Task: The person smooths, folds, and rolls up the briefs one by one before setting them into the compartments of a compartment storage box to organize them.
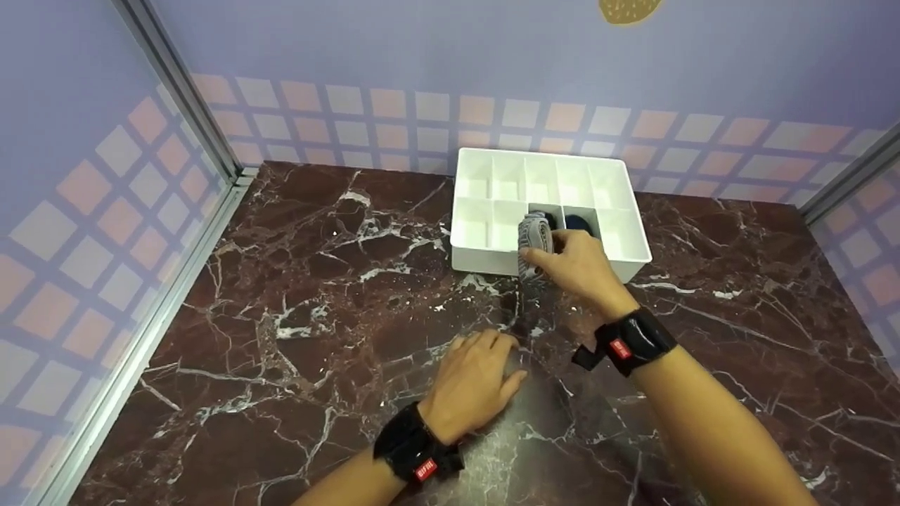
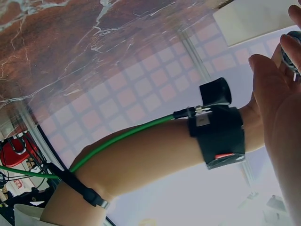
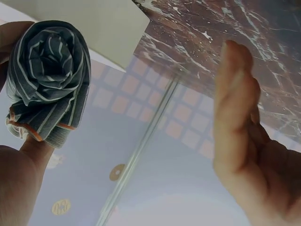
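My right hand [image 1: 580, 263] pinches a rolled striped cloth [image 1: 536, 235] between thumb and fingers, over the front side of a white divided box [image 1: 485, 260]. In the right wrist view the roll [image 3: 51, 70] shows its coiled end, grey with pale stripes and an orange-stitched edge. Dark blue items [image 1: 578, 224] sit in two front-row compartments, partly hidden behind the right hand and the roll. My left hand [image 1: 474, 383] is low over the tabletop in front of the box, fingers relaxed, holding nothing. It also shows at the right of the right wrist view.
The dark red marbled tabletop [image 1: 337, 309] runs back to a lilac wall [image 1: 394, 56] with pink and white squares. Metal-framed side panels [image 1: 70, 443] border it. Both wrists wear black bands [image 1: 636, 342]; a green cable [image 2: 122, 136] runs along the right forearm.
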Demonstrator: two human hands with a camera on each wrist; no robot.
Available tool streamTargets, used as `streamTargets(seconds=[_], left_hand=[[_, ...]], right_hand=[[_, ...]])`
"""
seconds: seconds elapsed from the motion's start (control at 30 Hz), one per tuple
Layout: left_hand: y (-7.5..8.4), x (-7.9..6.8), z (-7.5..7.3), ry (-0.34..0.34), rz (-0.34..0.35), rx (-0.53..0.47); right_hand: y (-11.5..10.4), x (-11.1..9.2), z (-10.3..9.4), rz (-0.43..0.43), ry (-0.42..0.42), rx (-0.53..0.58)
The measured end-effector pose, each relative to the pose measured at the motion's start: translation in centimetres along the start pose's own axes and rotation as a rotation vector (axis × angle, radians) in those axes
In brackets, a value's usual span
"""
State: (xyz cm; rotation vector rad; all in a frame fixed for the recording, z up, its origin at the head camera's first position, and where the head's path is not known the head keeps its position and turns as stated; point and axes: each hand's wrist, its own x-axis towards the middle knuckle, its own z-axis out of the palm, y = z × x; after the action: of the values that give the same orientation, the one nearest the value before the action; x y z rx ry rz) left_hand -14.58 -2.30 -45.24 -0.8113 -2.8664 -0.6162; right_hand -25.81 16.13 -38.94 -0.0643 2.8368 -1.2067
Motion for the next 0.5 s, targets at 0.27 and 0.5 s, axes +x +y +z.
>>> streamTargets(seconds=[0.27,0.5], left_hand=[[0.0,0.0,-0.2,0.0,-0.005,0.017],[0.3,-0.1,-0.3,-0.007,-0.003,0.032]], right_hand=[[-0.7,2.3,0.3,0.006,0.065,-0.072],[-0.7,4.2,0.2,0.113,0.039,0.042]])
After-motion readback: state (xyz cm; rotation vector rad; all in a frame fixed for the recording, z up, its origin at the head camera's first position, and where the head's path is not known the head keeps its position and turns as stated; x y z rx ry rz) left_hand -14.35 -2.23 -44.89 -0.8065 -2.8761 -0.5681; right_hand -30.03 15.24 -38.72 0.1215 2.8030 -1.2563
